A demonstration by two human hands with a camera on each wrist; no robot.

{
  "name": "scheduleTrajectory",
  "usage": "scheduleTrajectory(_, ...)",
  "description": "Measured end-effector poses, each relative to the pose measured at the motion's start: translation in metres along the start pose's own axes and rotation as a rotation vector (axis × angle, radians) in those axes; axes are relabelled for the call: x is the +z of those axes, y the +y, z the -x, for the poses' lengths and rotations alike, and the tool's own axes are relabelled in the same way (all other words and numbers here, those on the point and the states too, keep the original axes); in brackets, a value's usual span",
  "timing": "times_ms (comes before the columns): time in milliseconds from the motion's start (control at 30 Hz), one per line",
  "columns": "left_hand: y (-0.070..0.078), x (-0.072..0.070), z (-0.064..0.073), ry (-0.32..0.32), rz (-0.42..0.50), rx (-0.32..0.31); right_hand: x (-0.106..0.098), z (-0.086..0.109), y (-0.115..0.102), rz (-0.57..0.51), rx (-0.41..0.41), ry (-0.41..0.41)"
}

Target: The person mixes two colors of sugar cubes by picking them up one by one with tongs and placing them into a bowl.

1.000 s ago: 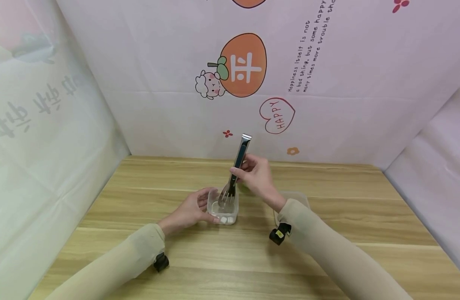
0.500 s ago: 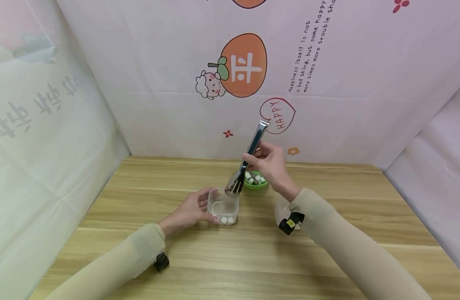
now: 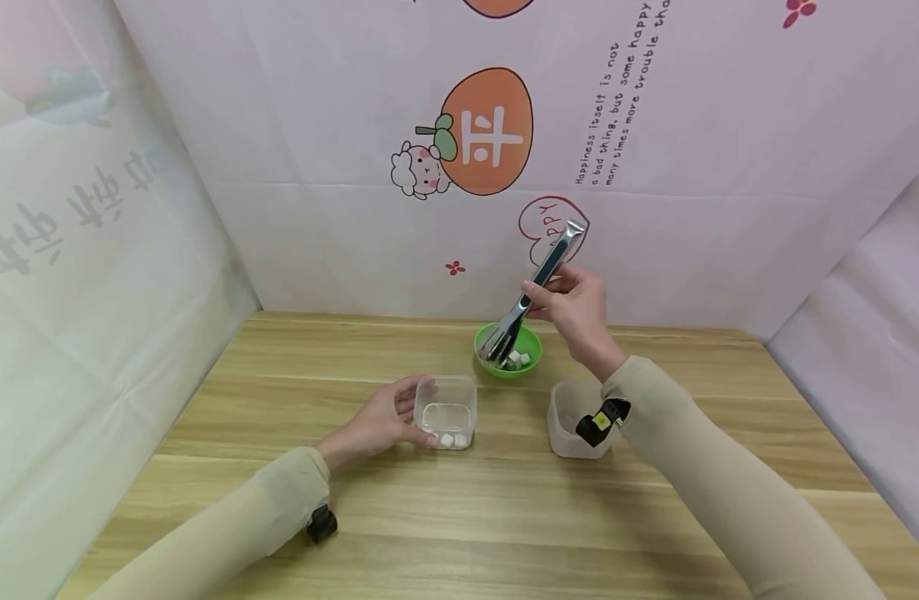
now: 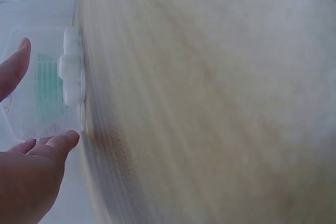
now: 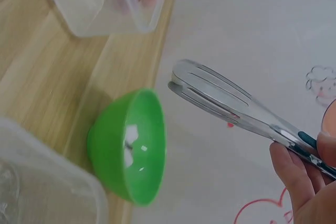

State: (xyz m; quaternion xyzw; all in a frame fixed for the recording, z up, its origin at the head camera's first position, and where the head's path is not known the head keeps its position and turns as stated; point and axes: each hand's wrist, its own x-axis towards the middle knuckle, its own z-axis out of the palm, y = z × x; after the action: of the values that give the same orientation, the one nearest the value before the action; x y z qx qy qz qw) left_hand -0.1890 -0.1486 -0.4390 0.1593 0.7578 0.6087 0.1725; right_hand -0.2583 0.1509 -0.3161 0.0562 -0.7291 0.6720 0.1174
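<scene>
My left hand (image 3: 380, 421) holds a clear plastic container (image 3: 446, 385) by its left side, thumb at the front and fingers behind. A few white cubes (image 4: 71, 67) lie along its bottom. With thumb and fingers, my right hand (image 3: 579, 312) grips metal tongs (image 3: 543, 275) that have dark teal handle grips. The tongs slant down to the left, their tips overlapping the green bowl (image 3: 534, 343) in the head view. In the right wrist view, the tips hang above the bowl and apart from it, nothing visible between them. White cubes and some darker pieces sit in the bowl.
A second translucent container (image 3: 566, 437) stands to the right, partly hidden under the right wrist and its strapped camera (image 3: 596, 427). Behind the wooden table (image 3: 459, 517) rises a printed white cloth (image 3: 339, 250), close beyond the bowl. Cloth also hangs at both sides.
My right hand has carried the tongs from inside the left container up and rightward to over the green bowl, uncovering the bowl and more of the right container. The left hand stays still.
</scene>
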Motion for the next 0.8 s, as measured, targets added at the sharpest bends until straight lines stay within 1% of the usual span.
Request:
scheduleTrajectory(200, 0.0, 0.0, 0.0, -0.004, 0.005, -0.004, -0.007, -0.012, 0.008, 0.065, 0.046, 0.089)
scheduleTrajectory(367, 0.002, -0.001, 0.001, 0.001, 0.011, -0.01, -0.009, -0.022, 0.013, 0.077, 0.064, 0.149)
scheduleTrajectory(567, 0.002, -0.001, 0.001, 0.007, 0.015, -0.012, -0.009, -0.028, 0.022, 0.119, 0.056, 0.186)
scheduleTrajectory(800, 0.002, 0.0, 0.0, 0.005, 0.012, -0.02, -0.009, -0.029, 0.028, 0.148, 0.036, 0.208)
